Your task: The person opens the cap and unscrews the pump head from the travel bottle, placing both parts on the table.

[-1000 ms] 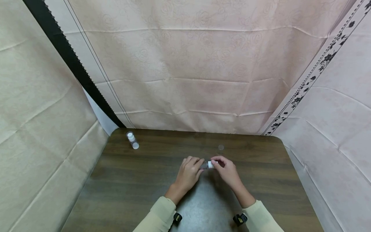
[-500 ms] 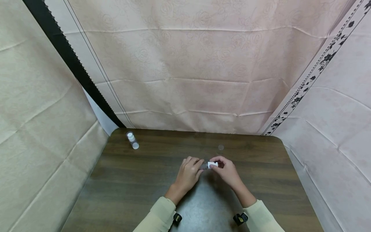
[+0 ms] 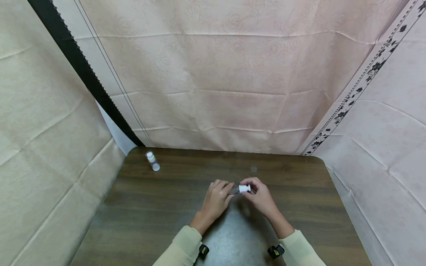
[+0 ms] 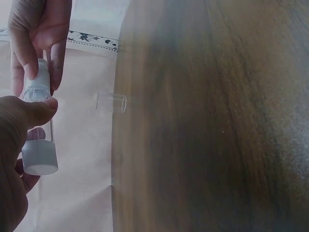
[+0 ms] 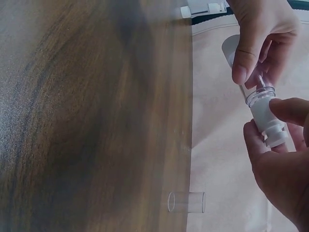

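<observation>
A small clear bottle (image 4: 40, 157) with a white base and a white top part (image 5: 264, 113) is held sideways between both hands above the table. My left hand (image 3: 216, 197) grips its clear body, thumb across the side. Around the white top, the thumb and fingers of my right hand (image 3: 261, 195) pinch; they partly hide it. A clear cylindrical cap (image 5: 188, 202) stands apart from the hands, farther back on the table.
The brown wooden table (image 3: 159, 207) has its far edge against a pale patterned cloth (image 3: 216, 74). Another small bottle (image 3: 151, 159) with white ends stands at the far left corner. Cloth also hangs along both sides.
The right fingers have shifted slightly along the white top part, and more of it shows now. The left hand keeps its place on the bottle's body.
</observation>
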`<act>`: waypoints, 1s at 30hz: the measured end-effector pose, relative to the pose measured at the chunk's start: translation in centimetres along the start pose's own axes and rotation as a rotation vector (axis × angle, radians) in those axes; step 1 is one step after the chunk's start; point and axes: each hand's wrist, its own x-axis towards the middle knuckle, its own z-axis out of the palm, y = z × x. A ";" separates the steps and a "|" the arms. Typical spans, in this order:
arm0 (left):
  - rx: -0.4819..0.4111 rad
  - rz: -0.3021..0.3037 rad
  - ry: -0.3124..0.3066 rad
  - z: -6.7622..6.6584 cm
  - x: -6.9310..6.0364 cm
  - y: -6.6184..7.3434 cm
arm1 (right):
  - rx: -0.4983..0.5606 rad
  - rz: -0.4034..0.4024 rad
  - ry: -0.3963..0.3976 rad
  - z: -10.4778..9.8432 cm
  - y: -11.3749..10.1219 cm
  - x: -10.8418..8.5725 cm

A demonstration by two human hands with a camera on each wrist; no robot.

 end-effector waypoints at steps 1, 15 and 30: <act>-0.001 0.000 0.000 0.0 0.0 0.0 | -0.001 0.000 0.000 0.0 0.0 0.0; 0.053 0.007 -0.016 0.1 0.0 0.1 | -0.195 0.063 0.143 0.7 -0.1 -0.2; 0.042 -0.004 -0.010 0.2 -0.1 0.3 | -0.269 -0.066 0.200 1.1 -0.1 -0.3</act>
